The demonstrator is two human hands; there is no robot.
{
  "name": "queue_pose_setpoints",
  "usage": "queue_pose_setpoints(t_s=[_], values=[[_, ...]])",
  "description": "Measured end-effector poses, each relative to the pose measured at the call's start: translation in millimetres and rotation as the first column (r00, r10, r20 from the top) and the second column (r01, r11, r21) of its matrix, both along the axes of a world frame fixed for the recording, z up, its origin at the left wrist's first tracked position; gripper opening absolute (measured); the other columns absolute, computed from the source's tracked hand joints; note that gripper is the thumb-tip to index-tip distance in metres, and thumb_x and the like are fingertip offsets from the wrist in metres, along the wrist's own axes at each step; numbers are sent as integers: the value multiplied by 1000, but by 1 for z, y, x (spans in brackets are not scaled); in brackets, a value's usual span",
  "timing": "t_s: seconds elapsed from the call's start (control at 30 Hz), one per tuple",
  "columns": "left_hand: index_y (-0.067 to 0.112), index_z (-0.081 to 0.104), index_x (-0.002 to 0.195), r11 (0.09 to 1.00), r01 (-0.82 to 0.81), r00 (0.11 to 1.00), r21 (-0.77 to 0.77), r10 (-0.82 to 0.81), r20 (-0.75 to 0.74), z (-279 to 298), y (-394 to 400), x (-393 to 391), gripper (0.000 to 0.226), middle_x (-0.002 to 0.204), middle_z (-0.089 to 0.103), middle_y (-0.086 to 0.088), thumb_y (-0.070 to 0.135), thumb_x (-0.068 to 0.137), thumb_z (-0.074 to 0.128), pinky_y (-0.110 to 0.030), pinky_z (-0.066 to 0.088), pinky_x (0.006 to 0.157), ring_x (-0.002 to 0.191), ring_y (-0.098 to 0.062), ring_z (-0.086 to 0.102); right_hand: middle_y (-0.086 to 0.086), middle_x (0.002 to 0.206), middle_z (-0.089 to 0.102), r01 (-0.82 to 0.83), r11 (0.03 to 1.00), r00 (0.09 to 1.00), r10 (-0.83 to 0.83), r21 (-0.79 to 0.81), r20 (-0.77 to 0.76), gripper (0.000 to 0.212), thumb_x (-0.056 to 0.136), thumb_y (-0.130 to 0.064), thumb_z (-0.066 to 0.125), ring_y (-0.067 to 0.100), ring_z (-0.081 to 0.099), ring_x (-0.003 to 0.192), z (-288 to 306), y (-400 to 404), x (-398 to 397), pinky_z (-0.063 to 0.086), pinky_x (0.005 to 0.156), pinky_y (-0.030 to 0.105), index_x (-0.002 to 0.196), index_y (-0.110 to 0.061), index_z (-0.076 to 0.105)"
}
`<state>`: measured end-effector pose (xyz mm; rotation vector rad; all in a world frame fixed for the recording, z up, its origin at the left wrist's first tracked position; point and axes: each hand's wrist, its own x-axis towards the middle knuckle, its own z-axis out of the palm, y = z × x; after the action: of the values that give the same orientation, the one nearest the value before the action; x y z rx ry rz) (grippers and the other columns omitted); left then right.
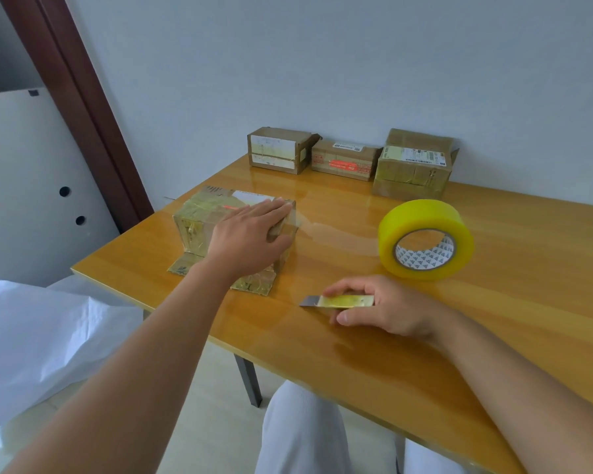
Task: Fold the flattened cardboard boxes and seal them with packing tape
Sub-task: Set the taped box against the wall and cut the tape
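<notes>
Cardboard box (pixel 220 227), brown and wrapped in old tape, stands on the wooden table (pixel 493 319) near its left corner, with a flap lying flat toward the person. Left hand (pixel 250 237) lies flat on top of it, fingers spread and pressing down. A clear tape strip (pixel 336 234) runs from the box to the yellow tape roll (pixel 425 239). Right hand (pixel 387 307) pinches a small utility knife (pixel 339 301), blade pointing left. Three taped boxes (pixel 346 159) sit by the wall; their label print is too small to read

Left hand (pixel 250 234) flat, fingers spread; right hand (pixel 374 306) in pinching grip.
</notes>
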<state>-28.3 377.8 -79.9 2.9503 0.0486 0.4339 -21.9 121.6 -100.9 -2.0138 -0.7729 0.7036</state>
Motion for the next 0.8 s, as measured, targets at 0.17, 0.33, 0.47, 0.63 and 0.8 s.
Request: queue_pose_setpoints(t_s=[0.17,0.33,0.47,0.63,0.8], values=[[43,30,152,1000,1,1000,0,-1,-7,1,0,-1,57,159,24,23,48,97,40,-36,22,119,148,-8,23,-14,118,51,-9,981,950,69,-194,304,33,87,-45,71,1,48,109,-6,0,2,38,94,22,118,-38,64],[42,32,152,1000,10,1000,-3,-10,11,0,0,0,56,159,26,22,48,97,41,-36,22,119,148,-8,24,-10,129,46,128,992,804,-116,21,583,43,92,-38,65,5,41,122,-1,18,4,30,96,16,131,-21,59],[42,32,152,1000,3,1000,-1,-3,13,-2,1,1,57,159,26,22,49,96,41,-35,20,120,148,-7,23,5,150,33,251,968,708,-176,-11,684,61,95,-27,64,19,31,140,1,50,20,27,108,23,147,-10,37],[41,32,152,1000,5,1000,-1,-5,14,-1,0,0,57,159,26,21,47,96,42,-35,19,120,148,-6,22,15,136,46,376,926,566,-215,-17,796,48,92,-16,64,34,38,134,-14,74,37,34,113,42,133,-6,42],[42,32,152,1000,2,1000,-3,-2,18,-2,1,1,57,159,26,22,47,96,42,-35,21,119,147,-6,24,23,114,66,408,906,352,-267,110,897,30,83,4,67,42,63,109,-30,73,44,45,102,57,113,2,62]])
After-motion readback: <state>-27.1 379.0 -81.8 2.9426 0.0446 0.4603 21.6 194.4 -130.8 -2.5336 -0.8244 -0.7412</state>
